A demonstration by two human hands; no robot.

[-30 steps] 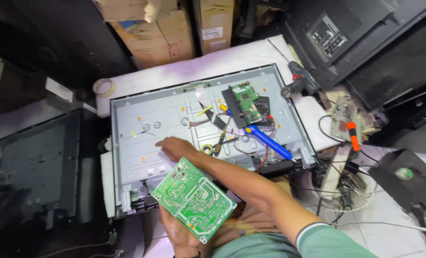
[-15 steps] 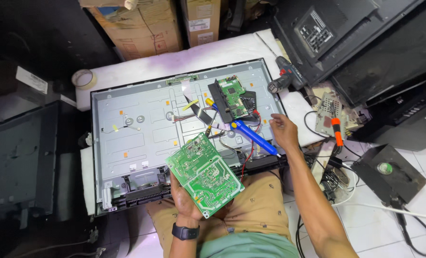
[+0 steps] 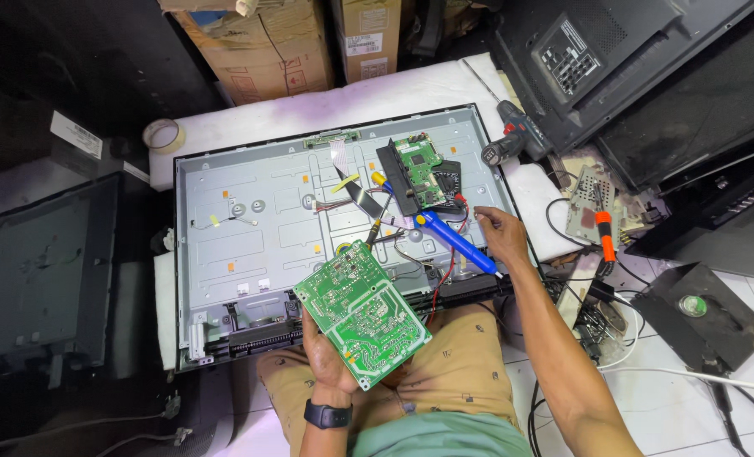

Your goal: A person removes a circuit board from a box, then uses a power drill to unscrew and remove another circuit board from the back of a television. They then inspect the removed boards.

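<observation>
Nearest, over the person's lap, the left hand [image 3: 330,351] grips a green circuit board [image 3: 361,315] from beneath, fingers curled up around its near-left edge, solder side facing up and the board tilted like a diamond. A black watch [image 3: 327,415] sits on that wrist. Compared with half a second ago, the board has barely moved; it stays just in front of the near rim of the opened flat-screen back panel [image 3: 250,228].

Further out, the right hand [image 3: 502,234] has come a little nearer and lower than before. It now rests at the panel's right edge, fingers loosely spread and holding nothing, its fingertips just beside the blue-handled tool [image 3: 455,243] that lies slantwise on the panel. The forearm runs straight out from the lower right.

Beyond the tool, a smaller green board [image 3: 419,167] sits mounted on the panel, with a flat ribbon cable [image 3: 353,188] to its left. Farther off, a cordless drill [image 3: 516,141] lies on the white padding, and a roll of tape [image 3: 163,134] lies at the far left.
</observation>
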